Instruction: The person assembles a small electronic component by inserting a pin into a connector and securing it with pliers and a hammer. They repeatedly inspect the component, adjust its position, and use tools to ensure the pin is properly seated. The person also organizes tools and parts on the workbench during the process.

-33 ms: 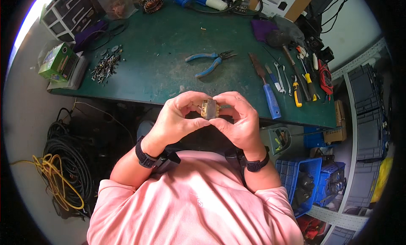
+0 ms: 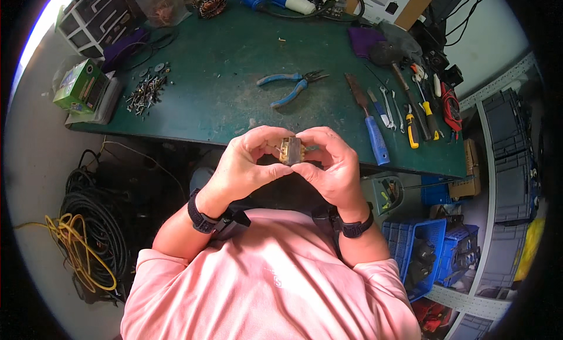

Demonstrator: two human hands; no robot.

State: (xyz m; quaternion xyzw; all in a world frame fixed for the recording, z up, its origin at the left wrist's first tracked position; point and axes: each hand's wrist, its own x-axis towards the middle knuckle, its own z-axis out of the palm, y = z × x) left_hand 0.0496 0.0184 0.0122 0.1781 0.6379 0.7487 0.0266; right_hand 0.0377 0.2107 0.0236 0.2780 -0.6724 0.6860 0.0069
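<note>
A small transformer (image 2: 290, 151) with a grey metal core and yellowish sides is held just off the front edge of the workbench. My left hand (image 2: 249, 164) grips it from the left, its thumb at the near side and its fingers at the far side. From the right, my right hand (image 2: 331, 167) closes on the same piece, thumb and fingertips touching it. The thumbs almost meet at its near edge. Some fingers are hidden behind the palms. Beyond the hands, pliers with blue handles (image 2: 287, 98) lie on the bench with their jaws apart.
The green bench (image 2: 223, 47) carries a pile of screws (image 2: 145, 95) and a green box (image 2: 82, 87) at left. A blue-handled chisel-like tool (image 2: 375, 139), wrenches (image 2: 387, 105), screwdrivers (image 2: 412, 129) and a hammer (image 2: 404, 82) lie at right. Blue crates (image 2: 431, 240) stand below; coiled cables (image 2: 88, 228) lie left.
</note>
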